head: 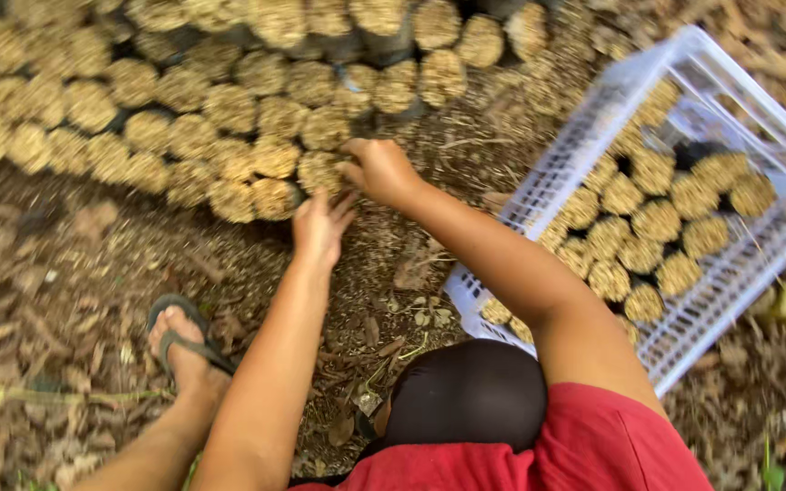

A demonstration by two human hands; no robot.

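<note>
Two hands: left hand (320, 227) fingers spread, right hand (379, 170) pinching pot (322, 171) (one crate (593, 136)).

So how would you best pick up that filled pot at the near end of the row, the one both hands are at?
Probably by its dark side wall, just below the husk-filled top, coming from the bare-ground side. The end pot stands upright with neighbours behind and to the left. The right hand rests on it; the left hand is just before it.
</note>
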